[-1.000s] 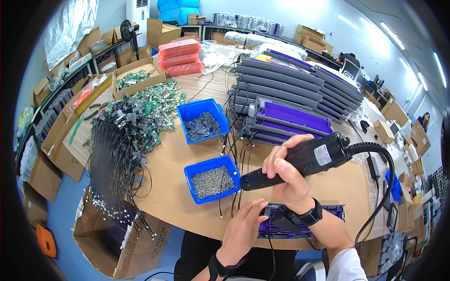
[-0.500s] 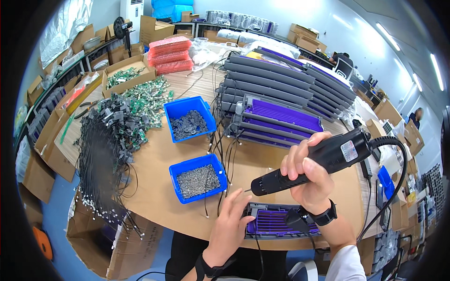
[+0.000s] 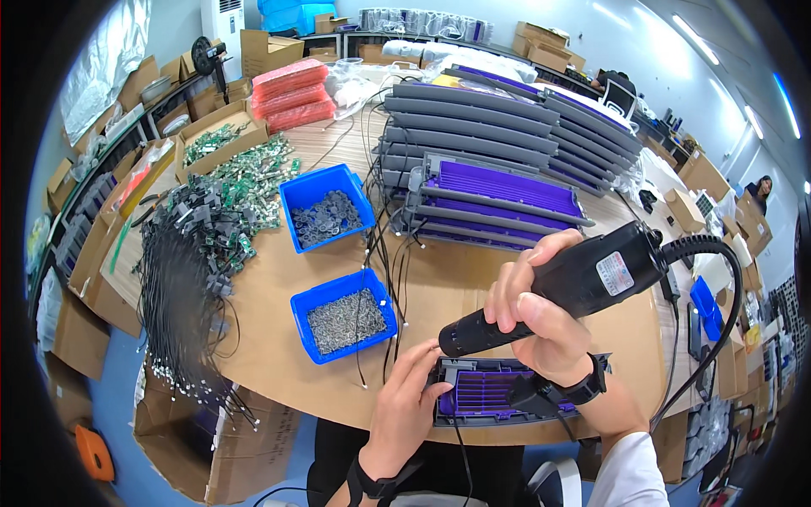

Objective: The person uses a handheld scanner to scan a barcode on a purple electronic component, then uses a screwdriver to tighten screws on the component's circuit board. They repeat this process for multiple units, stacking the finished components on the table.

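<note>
My right hand (image 3: 541,325) is wrapped round a black electric screwdriver (image 3: 583,279), tilted with its nose pointing down to the left. The nose meets the index fingertip of my left hand (image 3: 405,406), and the bit is hidden there. Below it lies a dark grey panel with a purple grille (image 3: 486,395), at the table's near edge. The thumb and fingers of my left hand close on the panel's left end. A small black part (image 3: 530,393) with a cable rests on the panel under my right wrist.
Left of the panel stand a blue bin of screws (image 3: 317,351) and a blue bin of grey rings (image 3: 287,207). Stacked grey-and-purple panels (image 3: 481,127) fill the back. Cabled parts (image 3: 186,245) and green circuit boards (image 3: 262,169) heap at the left. The screwdriver's thick cord (image 3: 733,313) loops down right.
The screwdriver's nose has come closer to my left fingertips, and its bit no longer shows. My left hand stays at the panel's end. The whole view has shifted slightly.
</note>
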The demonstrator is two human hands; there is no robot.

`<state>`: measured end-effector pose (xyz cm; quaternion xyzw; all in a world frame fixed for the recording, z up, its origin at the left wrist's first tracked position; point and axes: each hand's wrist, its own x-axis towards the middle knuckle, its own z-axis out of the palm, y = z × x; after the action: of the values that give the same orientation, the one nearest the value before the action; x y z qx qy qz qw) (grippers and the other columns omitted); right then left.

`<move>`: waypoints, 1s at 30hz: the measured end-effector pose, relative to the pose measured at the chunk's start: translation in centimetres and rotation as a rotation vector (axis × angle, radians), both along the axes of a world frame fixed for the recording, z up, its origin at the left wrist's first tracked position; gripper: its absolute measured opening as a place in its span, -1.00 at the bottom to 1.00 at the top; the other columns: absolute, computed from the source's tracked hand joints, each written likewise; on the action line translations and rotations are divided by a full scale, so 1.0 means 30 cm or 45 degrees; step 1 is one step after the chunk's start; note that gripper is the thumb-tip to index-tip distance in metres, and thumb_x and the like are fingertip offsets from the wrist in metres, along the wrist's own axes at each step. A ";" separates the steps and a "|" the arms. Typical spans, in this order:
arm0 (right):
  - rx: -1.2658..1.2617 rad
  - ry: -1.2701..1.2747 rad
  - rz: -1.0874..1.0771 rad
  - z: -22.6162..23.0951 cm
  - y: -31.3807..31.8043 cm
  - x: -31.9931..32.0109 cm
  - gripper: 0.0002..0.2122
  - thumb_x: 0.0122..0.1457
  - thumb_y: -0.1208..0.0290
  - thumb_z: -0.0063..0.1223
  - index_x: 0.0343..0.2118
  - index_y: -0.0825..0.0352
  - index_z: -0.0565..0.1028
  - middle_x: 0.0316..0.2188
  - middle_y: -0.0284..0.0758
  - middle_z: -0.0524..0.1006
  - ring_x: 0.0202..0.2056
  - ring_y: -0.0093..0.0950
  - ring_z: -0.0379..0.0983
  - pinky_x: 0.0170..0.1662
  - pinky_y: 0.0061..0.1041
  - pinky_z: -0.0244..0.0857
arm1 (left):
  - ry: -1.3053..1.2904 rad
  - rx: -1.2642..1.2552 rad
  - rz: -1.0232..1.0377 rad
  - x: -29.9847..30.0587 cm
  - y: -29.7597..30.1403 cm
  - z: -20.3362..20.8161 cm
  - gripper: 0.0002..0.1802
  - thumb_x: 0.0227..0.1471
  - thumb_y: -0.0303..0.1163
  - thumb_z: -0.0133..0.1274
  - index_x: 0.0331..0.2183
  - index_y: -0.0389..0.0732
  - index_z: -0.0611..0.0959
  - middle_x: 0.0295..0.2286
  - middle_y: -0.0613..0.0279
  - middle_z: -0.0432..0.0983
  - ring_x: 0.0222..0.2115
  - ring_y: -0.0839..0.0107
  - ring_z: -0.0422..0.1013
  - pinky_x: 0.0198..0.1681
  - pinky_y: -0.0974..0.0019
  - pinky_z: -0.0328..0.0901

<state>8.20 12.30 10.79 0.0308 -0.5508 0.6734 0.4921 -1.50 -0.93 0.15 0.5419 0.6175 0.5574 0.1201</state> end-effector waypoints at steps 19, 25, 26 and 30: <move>-0.046 -0.023 0.046 -0.007 0.014 0.006 -0.63 -0.03 0.70 0.09 -0.15 0.31 0.27 -0.61 -0.30 0.40 -0.58 -0.50 0.40 -0.43 -0.48 0.37 | -0.003 -0.053 -0.045 -0.005 -0.003 0.007 -0.54 -0.11 -0.64 0.23 -0.09 -0.43 0.55 -0.01 -0.02 0.46 -0.06 0.04 0.46 -0.06 0.21 0.41; -0.042 0.003 0.054 0.011 0.010 0.017 -0.61 -0.03 0.71 0.11 -0.15 0.30 0.25 -0.61 -0.31 0.41 -0.56 -0.51 0.41 -0.43 -0.50 0.36 | -0.015 -0.018 -0.036 -0.006 -0.001 -0.002 -0.53 -0.12 -0.65 0.23 -0.08 -0.37 0.57 0.02 -0.04 0.44 -0.04 0.02 0.44 -0.05 0.19 0.41; -0.042 0.015 0.057 0.020 0.007 0.020 -0.61 -0.03 0.71 0.11 -0.15 0.30 0.25 -0.61 -0.32 0.41 -0.55 -0.51 0.41 -0.43 -0.50 0.36 | -0.032 -0.019 -0.035 -0.006 0.001 -0.004 -0.54 -0.12 -0.64 0.23 -0.08 -0.35 0.57 0.02 -0.03 0.44 -0.04 0.03 0.45 -0.06 0.19 0.41; 0.189 -0.247 -0.069 0.081 0.011 0.077 -0.63 0.02 0.54 0.14 -0.16 0.25 0.21 -0.65 -0.38 0.32 -0.59 -0.50 0.34 -0.42 -0.43 0.31 | -0.026 -0.028 -0.041 -0.003 0.003 -0.001 -0.59 -0.11 -0.63 0.22 -0.12 -0.27 0.61 -0.02 0.01 0.48 -0.09 0.04 0.47 -0.10 0.20 0.41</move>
<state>10.50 12.62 13.21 -0.0131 -0.6447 0.6172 0.4508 -1.60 -0.83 0.11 0.5447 0.6134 0.5542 0.1412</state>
